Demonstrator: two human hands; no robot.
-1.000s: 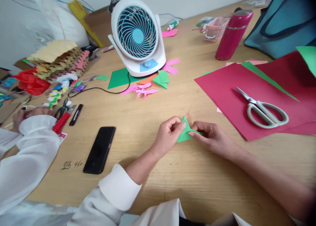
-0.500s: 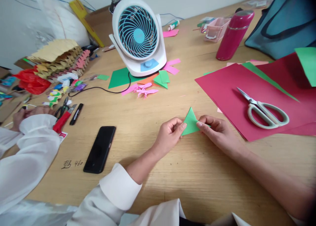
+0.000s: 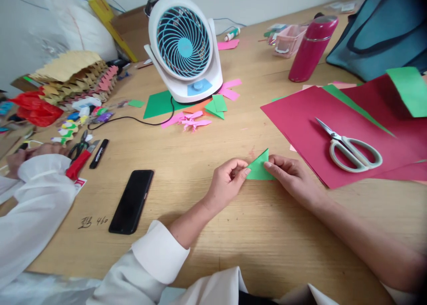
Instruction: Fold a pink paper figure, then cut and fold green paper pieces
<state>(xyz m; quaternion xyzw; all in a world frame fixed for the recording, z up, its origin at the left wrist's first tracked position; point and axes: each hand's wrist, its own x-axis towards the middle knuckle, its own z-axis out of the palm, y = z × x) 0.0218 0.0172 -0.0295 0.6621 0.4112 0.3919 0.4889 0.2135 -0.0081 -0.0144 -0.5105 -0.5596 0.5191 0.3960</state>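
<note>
A small piece of folded green paper [image 3: 260, 168] is held just over the wooden table, its pointed tip up and toward the right. My left hand [image 3: 228, 180] pinches its left corner between thumb and fingers. On the right side, my right hand [image 3: 290, 176] grips the paper with the thumb in front and the fingers partly hidden behind. To the right of my hands, scissors [image 3: 353, 151] with pale handles lie on red paper sheets [image 3: 300, 114]. Beyond my hands are pink folded paper pieces [image 3: 195, 122] and green paper pieces [image 3: 216, 106].
A white fan [image 3: 183, 47] stands at the back, its black cord running left. A black phone [image 3: 131, 201] lies left of my arm. At far left a co-worker's sleeve [image 3: 43, 198] rests near a red-handled cutter [image 3: 78, 165]. A pink flask [image 3: 313, 49] and a blue bag [image 3: 376, 34] stand back right.
The green paper has turned in my fingers: its tip now leans right instead of pointing straight up. My right hand has shifted its hold along the paper's right side. The view has shifted slightly.
</note>
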